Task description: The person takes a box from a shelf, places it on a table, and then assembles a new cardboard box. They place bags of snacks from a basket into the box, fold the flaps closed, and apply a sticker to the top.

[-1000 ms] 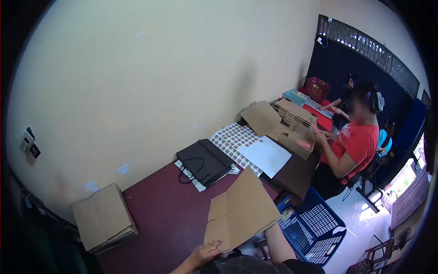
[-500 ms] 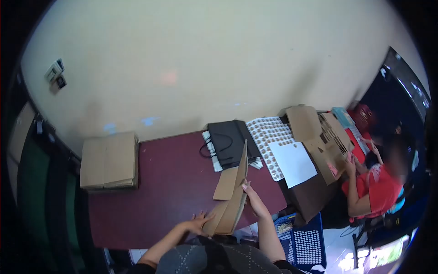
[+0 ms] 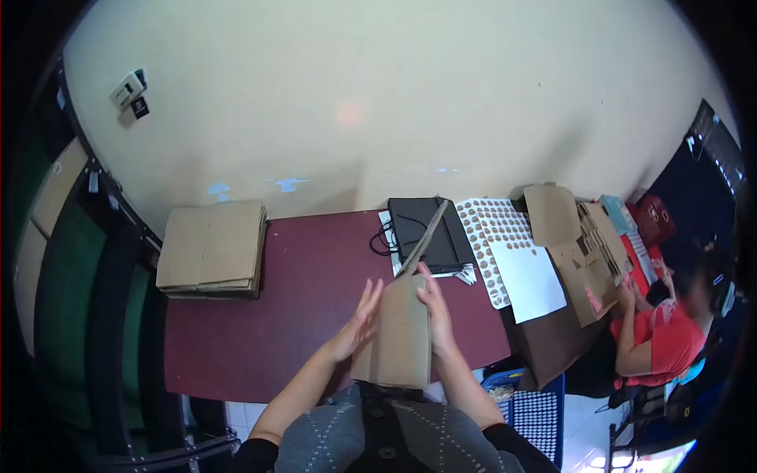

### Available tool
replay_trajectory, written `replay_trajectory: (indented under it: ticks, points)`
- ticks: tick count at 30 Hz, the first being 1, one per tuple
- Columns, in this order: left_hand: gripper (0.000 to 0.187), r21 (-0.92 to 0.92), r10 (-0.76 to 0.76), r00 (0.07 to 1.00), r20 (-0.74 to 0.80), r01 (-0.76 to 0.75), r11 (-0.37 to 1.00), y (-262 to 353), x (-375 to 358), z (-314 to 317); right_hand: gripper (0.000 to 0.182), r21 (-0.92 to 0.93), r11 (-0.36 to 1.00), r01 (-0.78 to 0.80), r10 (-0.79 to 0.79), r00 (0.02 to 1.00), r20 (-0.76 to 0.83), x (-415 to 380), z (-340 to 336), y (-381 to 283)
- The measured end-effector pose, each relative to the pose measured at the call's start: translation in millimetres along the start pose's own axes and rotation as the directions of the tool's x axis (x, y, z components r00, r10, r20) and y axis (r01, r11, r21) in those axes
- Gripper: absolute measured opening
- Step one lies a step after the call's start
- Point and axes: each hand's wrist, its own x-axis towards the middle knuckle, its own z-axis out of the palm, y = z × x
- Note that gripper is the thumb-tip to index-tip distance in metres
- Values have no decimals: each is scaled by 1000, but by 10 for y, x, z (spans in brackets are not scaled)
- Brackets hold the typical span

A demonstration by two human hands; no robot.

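A brown cardboard piece (image 3: pixel 398 335) with folded panels stands close to my body at the table's front edge, one long flap pointing up toward the black bags. Against its left side is my left hand (image 3: pixel 360 322), fingers stretched out. My right hand (image 3: pixel 434 306) holds its right side near the top, thumb and fingers at the panel edge. Black paper bags (image 3: pixel 430 236) with dark handles lie behind the cardboard. At the left of the dark red table (image 3: pixel 307 268) sits a stack of flat cardboard (image 3: pixel 211 246).
Sheets of round stickers (image 3: pixel 498 229), a white sheet (image 3: pixel 530 284) and opened cardboard boxes (image 3: pixel 552 217) lie at the right. A co-worker in a red shirt (image 3: pixel 666 343) sits there, hands on something pink. A blue basket (image 3: pixel 536 414) stands below the table's right edge.
The cardboard has turned more upright, its broad panel now facing me. My left hand has risen from its lower edge to its side. The whole view has shifted.
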Motion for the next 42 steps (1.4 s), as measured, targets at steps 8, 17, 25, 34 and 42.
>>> replay_trajectory:
  ticks: [8, 17, 25, 34, 42]
  points:
    - [84, 508, 104, 938, -332, 85, 857, -291, 211, -113, 52, -238, 971, 29, 17, 982, 188, 166, 99, 670]
    - [54, 507, -102, 938, -331, 268, 819, -50, -372, -545, 40, -594, 795, 124, -120, 992, 47, -199, 130, 349]
    - [48, 355, 10, 849, -528, 210, 911, 430, -724, -157, 37, -537, 789, 299, -221, 953, 206, -238, 231, -158]
    - [40, 713, 240, 898, -369, 109, 692, 475, -837, 135, 27, -758, 581, 296, -274, 948, 160, -128, 182, -268]
    - [41, 411, 399, 692, -601, -161, 897, 361, -864, 37, 37, -787, 553, 275, -377, 924, 58, 138, -54, -372]
